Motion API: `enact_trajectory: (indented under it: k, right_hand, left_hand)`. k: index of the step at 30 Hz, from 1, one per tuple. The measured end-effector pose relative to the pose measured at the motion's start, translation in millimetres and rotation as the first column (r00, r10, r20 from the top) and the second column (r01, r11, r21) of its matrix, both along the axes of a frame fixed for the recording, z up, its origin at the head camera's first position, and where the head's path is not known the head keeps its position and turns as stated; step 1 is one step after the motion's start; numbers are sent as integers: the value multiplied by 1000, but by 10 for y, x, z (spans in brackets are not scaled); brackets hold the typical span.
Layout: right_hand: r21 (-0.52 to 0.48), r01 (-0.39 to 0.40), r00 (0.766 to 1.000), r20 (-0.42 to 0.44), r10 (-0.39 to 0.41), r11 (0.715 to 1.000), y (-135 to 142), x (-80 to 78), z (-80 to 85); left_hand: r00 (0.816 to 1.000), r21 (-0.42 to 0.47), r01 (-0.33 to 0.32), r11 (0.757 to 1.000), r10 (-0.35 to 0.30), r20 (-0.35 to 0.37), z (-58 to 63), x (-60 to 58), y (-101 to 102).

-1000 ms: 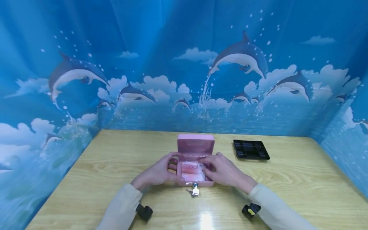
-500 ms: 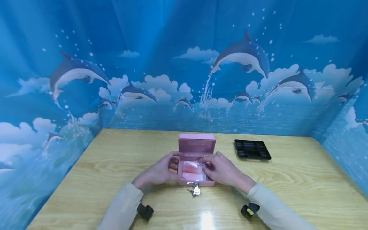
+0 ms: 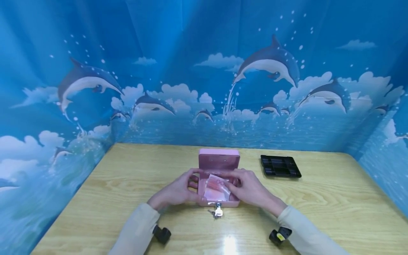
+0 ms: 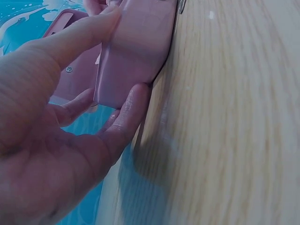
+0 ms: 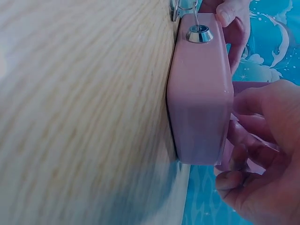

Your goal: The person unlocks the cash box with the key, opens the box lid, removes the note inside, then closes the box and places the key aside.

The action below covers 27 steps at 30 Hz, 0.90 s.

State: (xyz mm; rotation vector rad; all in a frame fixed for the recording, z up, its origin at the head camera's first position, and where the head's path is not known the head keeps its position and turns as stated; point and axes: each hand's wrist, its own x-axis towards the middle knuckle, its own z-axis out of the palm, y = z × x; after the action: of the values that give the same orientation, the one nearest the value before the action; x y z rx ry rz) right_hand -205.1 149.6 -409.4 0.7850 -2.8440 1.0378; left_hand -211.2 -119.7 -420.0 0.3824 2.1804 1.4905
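Note:
A pink metal cash box [image 3: 218, 162] stands on the table with its lid raised at the back. Inside lies a reddish banknote [image 3: 215, 191], its top end tilted up and turned askew. My right hand [image 3: 251, 187] reaches into the box from the right and pinches the note by its right side. My left hand [image 3: 176, 190] grips the left wall, thumb toward the front; in the left wrist view its fingers spread along the box side [image 4: 133, 51]. Keys [image 3: 218, 211] hang from the front lock, whose silver cylinder [image 5: 199, 34] shows in the right wrist view.
A black compartment tray [image 3: 280, 166] lies on the wooden table [image 3: 143, 161], behind and right of the box. Behind the table hangs a blue curtain [image 3: 178, 53] printed with dolphins, also wrapping both sides.
The banknote has risen at its far end and turned, where it lay flat in the box before. My right hand has shifted slightly with it. The left hand keeps its grip.

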Motion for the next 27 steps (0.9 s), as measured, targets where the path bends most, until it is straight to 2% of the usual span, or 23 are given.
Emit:
enact_trajectory:
  k: [7,14,16,22,27]
  right_hand:
    - [14,17,999,-35,-17,1000,0,7,-13]
    - [5,-13,990,-139,13,1000,-1,7,-26]
    - [2,-30,989,-142,30,1000,-1,7,-25]
    - [-64,-81,996,-28,80,995,13,30,-15]
    - [-114,-89,996,-18,87,989,32,53,-25]
  left_hand:
    - [1000,10,4,1000,-4,4,11,7,4]
    - [1000,3,-2,1000,2,-3,9,-13,-12]
    - [1000,5,-1,1000,1,-5,6,-18,-15]
    - [1000,4,-6,1000,6,5,20,-10,-2]
    - [1000,1,-2,1000,2,6,19,0,-2]
